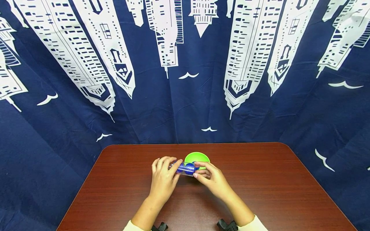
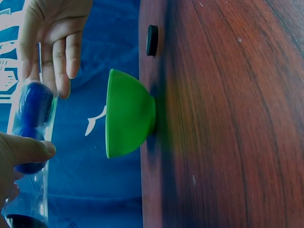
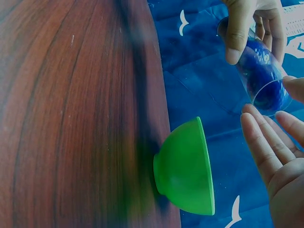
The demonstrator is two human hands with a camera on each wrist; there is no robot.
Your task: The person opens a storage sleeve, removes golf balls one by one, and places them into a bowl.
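Note:
My left hand [image 1: 164,179] grips a clear cylindrical tube [image 1: 182,172] around its side, holding it tilted above the table. Blue balls [image 3: 260,59] sit inside, one of them right at the rim of the tube's mouth in the right wrist view. At that mouth is my right hand [image 1: 215,183], its fingers extended and relaxed beside and below the rim, with a fingertip apparently touching it. A green bowl [image 1: 196,156] stands just beyond the tube; its inside is partly hidden by the hands. The dark far end of the tube [image 2: 26,221] shows in the left wrist view.
A small black round cap [image 2: 152,40] lies on the brown wooden table [image 1: 115,192] near the bowl in the left wrist view. Behind the table hangs a dark blue curtain [image 1: 196,106] printed with white buildings and birds.

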